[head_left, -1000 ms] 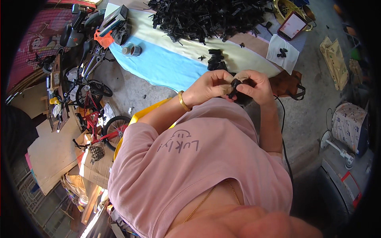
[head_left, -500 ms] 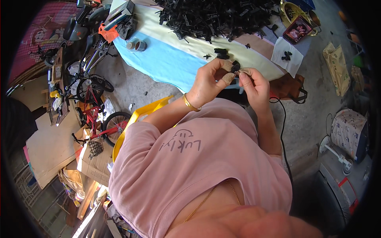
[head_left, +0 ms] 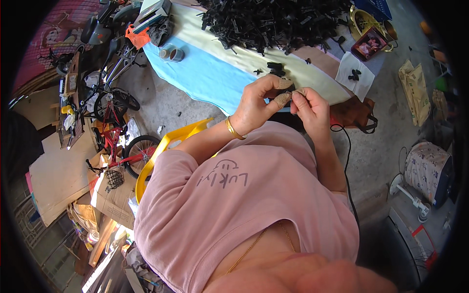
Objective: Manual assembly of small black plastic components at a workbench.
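Above my lap, my left hand [head_left: 256, 103] and my right hand [head_left: 311, 108] meet with fingers pinched. Between the fingertips is a small black plastic part [head_left: 289, 89], mostly hidden by them. The left thumb and forefinger press on it; the right fingertips touch its near side, though exactly what they grip is too small to make out. Tan coverings wrap several fingertips. Just beyond the left hand, a few black parts [head_left: 276, 68] lie on the cloth-covered table [head_left: 210, 78]. Farther back spreads a large heap of black plastic parts [head_left: 268, 24].
A phone [head_left: 369, 44] leans against a brass-coloured pot at the far right. A white paper [head_left: 359, 73] bears several black pieces. Two cups [head_left: 171, 52] stand on the blue cloth. A yellow chair [head_left: 166, 146] is at my left, beside a red bicycle [head_left: 115, 146]. A black cable [head_left: 348, 161] runs along my right.
The black part between my fingertips is more hidden than before. My fingers have shifted slightly closer together around it. The whole view has shifted slightly.
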Demonstrator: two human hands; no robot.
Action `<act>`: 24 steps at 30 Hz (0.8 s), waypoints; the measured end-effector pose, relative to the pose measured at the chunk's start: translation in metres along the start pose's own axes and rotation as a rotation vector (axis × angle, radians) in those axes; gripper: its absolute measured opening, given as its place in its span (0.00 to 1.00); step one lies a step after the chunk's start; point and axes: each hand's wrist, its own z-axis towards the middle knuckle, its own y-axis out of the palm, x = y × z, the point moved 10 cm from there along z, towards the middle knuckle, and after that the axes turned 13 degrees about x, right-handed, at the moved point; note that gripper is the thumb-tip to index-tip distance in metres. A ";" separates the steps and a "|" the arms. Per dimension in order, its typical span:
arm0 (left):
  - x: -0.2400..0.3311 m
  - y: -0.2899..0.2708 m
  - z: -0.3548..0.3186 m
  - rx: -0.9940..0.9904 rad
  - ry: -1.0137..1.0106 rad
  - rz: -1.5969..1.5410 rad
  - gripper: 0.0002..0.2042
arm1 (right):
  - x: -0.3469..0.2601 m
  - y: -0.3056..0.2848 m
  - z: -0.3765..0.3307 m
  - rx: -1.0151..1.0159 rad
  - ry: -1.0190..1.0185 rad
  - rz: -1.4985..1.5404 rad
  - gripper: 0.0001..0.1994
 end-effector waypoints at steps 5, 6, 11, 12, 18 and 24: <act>0.020 0.000 0.004 0.038 0.247 0.194 0.08 | 0.019 0.004 0.008 -0.039 0.079 0.012 0.09; 0.023 0.000 0.005 0.049 0.288 0.266 0.08 | 0.027 0.006 0.008 -0.048 0.129 0.041 0.09; -0.029 0.006 0.013 -0.016 0.147 0.333 0.10 | 0.061 -0.003 0.029 -0.110 0.132 -0.100 0.10; -0.053 0.006 0.014 -0.036 0.032 0.358 0.11 | 0.071 -0.006 0.037 -0.140 0.090 -0.198 0.10; -0.113 -0.027 0.027 0.147 0.047 0.520 0.17 | 0.098 -0.092 0.095 0.273 -0.092 -0.636 0.15; -0.115 -0.039 0.014 0.211 0.388 0.711 0.18 | 0.118 -0.091 0.136 0.340 -0.175 -0.891 0.16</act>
